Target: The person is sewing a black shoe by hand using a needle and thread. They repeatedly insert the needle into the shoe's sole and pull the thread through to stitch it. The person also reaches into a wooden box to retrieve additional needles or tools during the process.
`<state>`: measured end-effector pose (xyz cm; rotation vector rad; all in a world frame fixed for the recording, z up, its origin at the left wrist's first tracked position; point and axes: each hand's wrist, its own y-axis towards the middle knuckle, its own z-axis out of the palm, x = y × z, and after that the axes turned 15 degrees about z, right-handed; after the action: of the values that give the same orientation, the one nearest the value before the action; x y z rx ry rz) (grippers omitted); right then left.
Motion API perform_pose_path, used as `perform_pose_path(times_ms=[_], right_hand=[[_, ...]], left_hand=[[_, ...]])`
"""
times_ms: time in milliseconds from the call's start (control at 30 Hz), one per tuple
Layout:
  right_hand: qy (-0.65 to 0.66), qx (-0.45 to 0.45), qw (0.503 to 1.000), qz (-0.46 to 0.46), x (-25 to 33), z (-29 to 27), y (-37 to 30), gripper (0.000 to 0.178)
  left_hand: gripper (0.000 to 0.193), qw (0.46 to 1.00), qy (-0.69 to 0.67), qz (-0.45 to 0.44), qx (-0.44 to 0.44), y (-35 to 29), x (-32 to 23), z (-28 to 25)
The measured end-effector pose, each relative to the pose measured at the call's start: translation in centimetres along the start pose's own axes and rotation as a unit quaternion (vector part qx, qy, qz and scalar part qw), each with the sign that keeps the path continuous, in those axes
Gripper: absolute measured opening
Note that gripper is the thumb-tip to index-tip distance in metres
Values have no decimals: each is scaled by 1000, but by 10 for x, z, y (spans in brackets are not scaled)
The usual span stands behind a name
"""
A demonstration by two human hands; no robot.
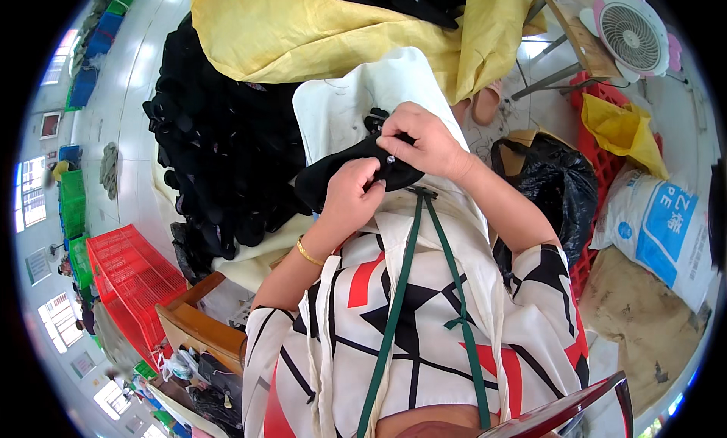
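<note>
A soft black fabric piece [322, 182] is held between both hands over a white covered surface [333, 109] in front of me. My left hand [353, 193] grips its near edge with curled fingers. My right hand [422, 140] pinches the fabric's far right part, thumb and fingertips pressed together. A small shiny white dot [391, 159] shows on the fabric between the hands. Just beyond my right fingertips, a small black bit [375, 120] rests on the white surface; whether it joins the fabric cannot be told.
A large heap of black fabric pieces [227, 158] lies to the left. A yellow sack [257, 48] spreads across the far side. On the right are a black plastic bag [556, 173], a white-and-blue sack [655, 226] and a fan [630, 34]. A red crate [125, 275] and wooden chair [201, 328] stand left.
</note>
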<state>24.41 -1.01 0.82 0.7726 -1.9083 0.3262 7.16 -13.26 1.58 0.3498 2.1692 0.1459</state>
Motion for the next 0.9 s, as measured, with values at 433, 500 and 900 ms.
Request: perform_pose_path(times_ms=[433, 500, 900], right_hand=[[9, -202, 978, -52, 12, 29, -32, 16], [11, -194, 979, -58, 9, 34, -33, 17], [42, -183, 982, -36, -15, 49, -35, 14]], left_hand=[[12, 917, -340, -153, -141, -22, -13, 0], [11, 926, -303, -162, -158, -22, -14, 1], [10, 975, -130, -116, -140, -27, 10, 11]])
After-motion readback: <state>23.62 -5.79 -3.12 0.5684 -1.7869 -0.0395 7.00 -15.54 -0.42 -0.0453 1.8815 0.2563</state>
